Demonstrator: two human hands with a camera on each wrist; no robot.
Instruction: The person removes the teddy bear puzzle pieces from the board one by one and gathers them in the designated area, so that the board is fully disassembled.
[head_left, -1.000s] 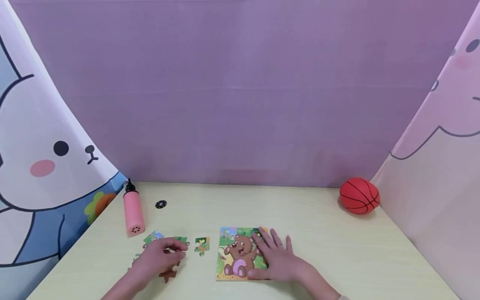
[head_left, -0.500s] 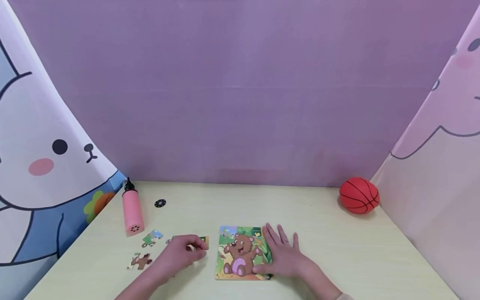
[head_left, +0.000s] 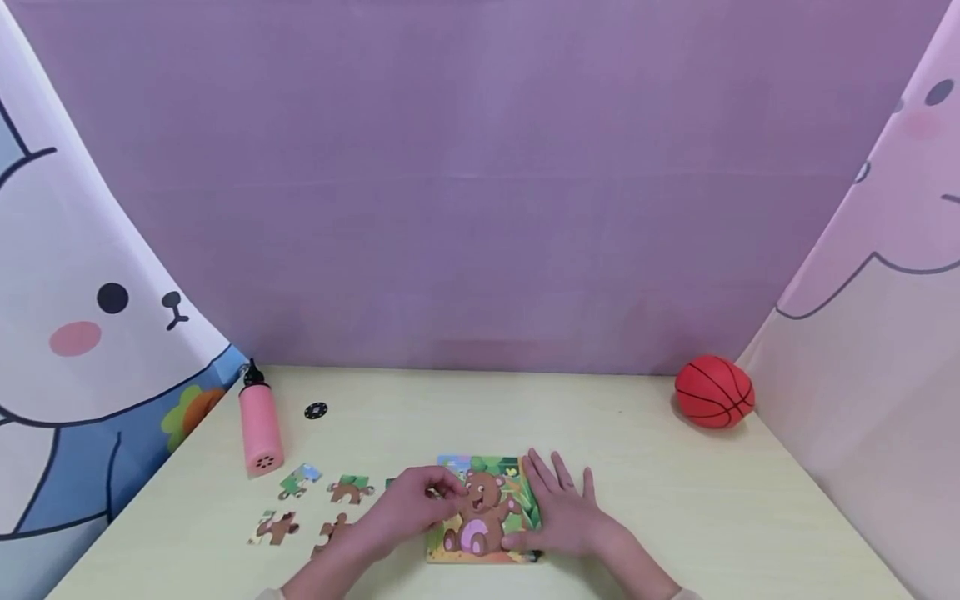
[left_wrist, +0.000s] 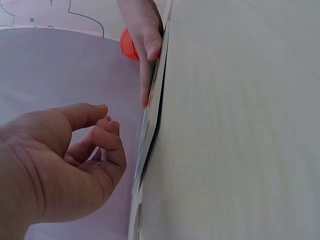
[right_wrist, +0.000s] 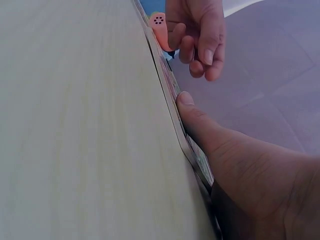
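Note:
A flat square bear jigsaw puzzle (head_left: pixel 487 517) lies on the table in front of the person. My left hand (head_left: pixel 412 507) hovers over its left part, fingers loosely curled and thumb near the index finger. Seen from the left wrist, this left hand (left_wrist: pixel 65 155) stands off the puzzle's surface, and nothing shows between its fingertips. Along the puzzle's right edge rests my right hand (head_left: pixel 566 517), fingers straight and spread. In the right wrist view its thumb (right_wrist: pixel 192 112) lies along the puzzle's edge.
Several loose jigsaw pieces (head_left: pixel 350 489) lie to the left, one partly hidden behind the left hand. Beyond them stand a pink pump-like bottle (head_left: pixel 261 429) with a black tip and a black round disc (head_left: pixel 316 410). A red toy basketball (head_left: pixel 715 392) sits at the back right.
My left hand has moved right, from above the loose pieces to over the puzzle's left part. My right hand has shifted slightly right, uncovering more of the picture.

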